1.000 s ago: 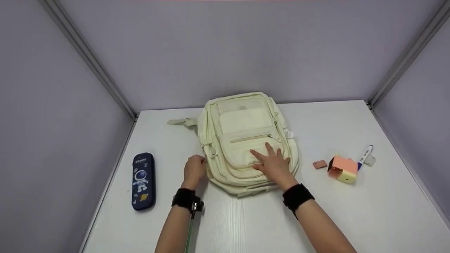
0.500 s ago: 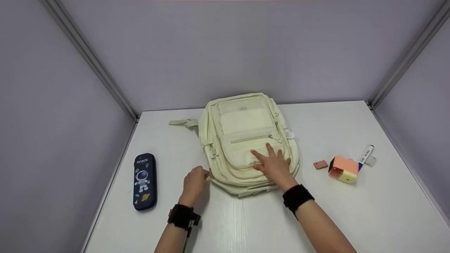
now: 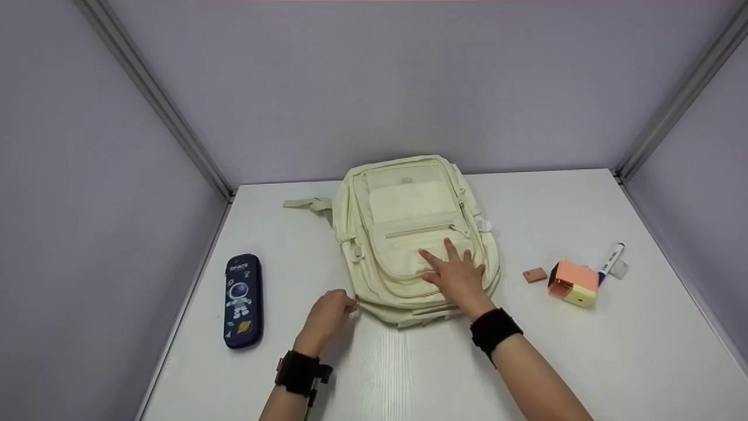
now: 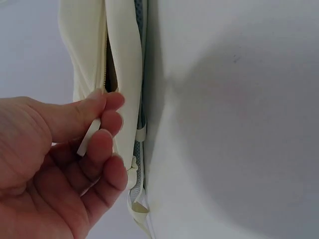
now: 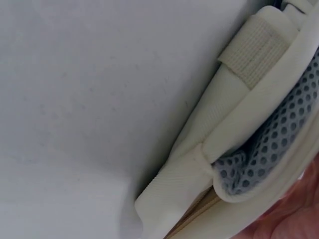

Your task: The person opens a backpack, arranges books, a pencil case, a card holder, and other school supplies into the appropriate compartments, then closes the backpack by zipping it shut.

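A cream backpack (image 3: 412,202) lies flat at the middle of the white table, its front pockets facing up. At its lower left side is my left hand (image 3: 327,316). Thumb and forefinger pinch a zipper there, and its pale zipper pull (image 4: 89,137) sticks out below the thumb in the left wrist view. Above the pinch the zipper's sides part in a narrow dark gap (image 4: 111,72). My right hand (image 3: 460,280) rests on the lower front pocket with fingers spread. In the right wrist view, the bag's edge with grey mesh (image 5: 271,142) hides most of that hand.
On the left lies a navy pencil case (image 3: 243,301) with an astronaut print. To the right are a pink-and-yellow box (image 3: 574,283), a small pink eraser (image 3: 534,275), a white marker (image 3: 612,262) and a pale small block (image 3: 619,269). A strap (image 3: 307,203) trails from the backpack's left.
My left hand has slid down the backpack's left side toward its bottom corner, toward me. The right hand has stayed in place on the front pocket.
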The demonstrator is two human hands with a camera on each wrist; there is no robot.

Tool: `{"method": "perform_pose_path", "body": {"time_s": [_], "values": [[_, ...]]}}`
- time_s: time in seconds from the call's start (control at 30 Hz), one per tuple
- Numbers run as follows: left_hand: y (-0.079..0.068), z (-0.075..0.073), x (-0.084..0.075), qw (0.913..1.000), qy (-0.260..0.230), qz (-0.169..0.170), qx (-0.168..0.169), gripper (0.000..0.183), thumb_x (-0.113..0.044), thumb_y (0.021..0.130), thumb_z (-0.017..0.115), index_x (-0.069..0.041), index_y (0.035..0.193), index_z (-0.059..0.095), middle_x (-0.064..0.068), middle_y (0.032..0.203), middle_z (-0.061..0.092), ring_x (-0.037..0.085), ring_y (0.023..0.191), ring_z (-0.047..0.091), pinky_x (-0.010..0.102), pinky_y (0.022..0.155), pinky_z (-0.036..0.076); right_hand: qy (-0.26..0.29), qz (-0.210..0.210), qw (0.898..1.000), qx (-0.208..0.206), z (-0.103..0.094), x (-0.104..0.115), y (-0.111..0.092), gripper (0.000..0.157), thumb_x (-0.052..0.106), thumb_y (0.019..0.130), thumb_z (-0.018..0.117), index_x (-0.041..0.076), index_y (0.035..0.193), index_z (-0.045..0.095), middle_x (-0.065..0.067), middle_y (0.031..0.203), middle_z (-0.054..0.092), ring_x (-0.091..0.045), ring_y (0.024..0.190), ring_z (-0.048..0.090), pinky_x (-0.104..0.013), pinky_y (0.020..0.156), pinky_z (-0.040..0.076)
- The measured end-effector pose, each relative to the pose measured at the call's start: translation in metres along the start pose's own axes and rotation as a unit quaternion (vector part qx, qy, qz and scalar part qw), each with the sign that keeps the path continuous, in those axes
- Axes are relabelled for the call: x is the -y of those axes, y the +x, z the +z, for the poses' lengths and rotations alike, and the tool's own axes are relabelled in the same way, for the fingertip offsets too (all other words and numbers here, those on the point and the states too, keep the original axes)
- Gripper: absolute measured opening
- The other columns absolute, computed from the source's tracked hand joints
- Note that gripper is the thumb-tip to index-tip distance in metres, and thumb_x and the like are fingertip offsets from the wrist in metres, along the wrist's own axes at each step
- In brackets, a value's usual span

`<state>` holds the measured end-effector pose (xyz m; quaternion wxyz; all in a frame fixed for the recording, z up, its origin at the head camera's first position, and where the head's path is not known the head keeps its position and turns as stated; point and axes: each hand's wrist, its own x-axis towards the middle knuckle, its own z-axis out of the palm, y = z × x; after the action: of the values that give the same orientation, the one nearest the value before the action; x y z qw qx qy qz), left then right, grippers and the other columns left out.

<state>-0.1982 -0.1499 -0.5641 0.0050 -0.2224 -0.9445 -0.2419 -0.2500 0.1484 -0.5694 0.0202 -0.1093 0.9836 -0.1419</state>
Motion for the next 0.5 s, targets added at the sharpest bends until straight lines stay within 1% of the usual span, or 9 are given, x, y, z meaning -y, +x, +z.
{"method": "perform_pose_path", "body": {"time_s": [0.1,0.13,0.23,0.27,0.37,0.5], "values": [[0.002,0.000,-0.004,0.9995,-0.017,0.008,0.026,0.018,0.001,0.084,0.072,-0.005,0.067,0.069,-0.006,0.063,0.048,0.007,0.059,0.037,0.025,0.056,0.037,-0.001,0.001,1.000,0.000,0.001,0.001,0.000,0.058,0.055,0.094,0.054,0.046,0.148,0.038,-0.017,0.160,0.019,-0.063,0.130,0.028,-0.080,0.085,0.031],[0.003,0.000,-0.005,0.9988,-0.027,0.011,0.039,0.015,0.000,0.084,0.073,-0.005,0.070,0.071,-0.005,0.065,0.053,0.006,0.060,0.039,0.025,0.057,0.039,-0.002,0.001,1.000,0.000,0.001,0.001,0.000,0.058,0.055,0.094,0.054,0.045,0.148,0.038,-0.017,0.160,0.019,-0.063,0.130,0.028,-0.080,0.084,0.031],[0.007,0.003,-0.010,0.9960,-0.050,0.024,0.070,0.014,-0.004,0.083,0.075,-0.004,0.070,0.073,-0.006,0.067,0.058,0.004,0.061,0.041,0.023,0.058,0.040,-0.001,0.003,1.000,0.000,0.002,0.001,0.000,0.058,0.056,0.093,0.054,0.045,0.148,0.039,-0.017,0.160,0.018,-0.063,0.130,0.027,-0.080,0.084,0.031],[0.008,0.004,-0.011,0.9953,-0.053,0.031,0.075,0.014,-0.004,0.083,0.076,-0.004,0.069,0.073,-0.007,0.066,0.058,0.004,0.061,0.040,0.022,0.058,0.040,-0.003,0.004,1.000,-0.001,0.002,0.001,0.000,0.058,0.056,0.093,0.054,0.045,0.148,0.039,-0.017,0.160,0.018,-0.063,0.130,0.027,-0.080,0.084,0.031],[0.010,0.008,-0.013,0.9941,-0.051,0.046,0.083,0.024,-0.003,0.082,0.077,-0.005,0.061,0.066,-0.009,0.060,0.046,0.005,0.057,0.036,0.021,0.055,0.035,0.000,0.004,1.000,-0.005,0.003,0.001,0.001,0.059,0.056,0.093,0.054,0.045,0.148,0.039,-0.016,0.160,0.019,-0.062,0.130,0.028,-0.080,0.083,0.032],[0.012,0.013,-0.015,0.9928,-0.036,0.070,0.090,0.036,0.008,0.079,0.072,-0.011,0.055,0.052,-0.011,0.058,0.035,0.005,0.055,0.033,0.020,0.052,0.030,-0.001,0.003,1.000,-0.017,0.004,0.001,0.001,0.058,0.056,0.093,0.055,0.044,0.148,0.040,-0.017,0.160,0.020,-0.063,0.129,0.029,-0.080,0.082,0.032]]}}
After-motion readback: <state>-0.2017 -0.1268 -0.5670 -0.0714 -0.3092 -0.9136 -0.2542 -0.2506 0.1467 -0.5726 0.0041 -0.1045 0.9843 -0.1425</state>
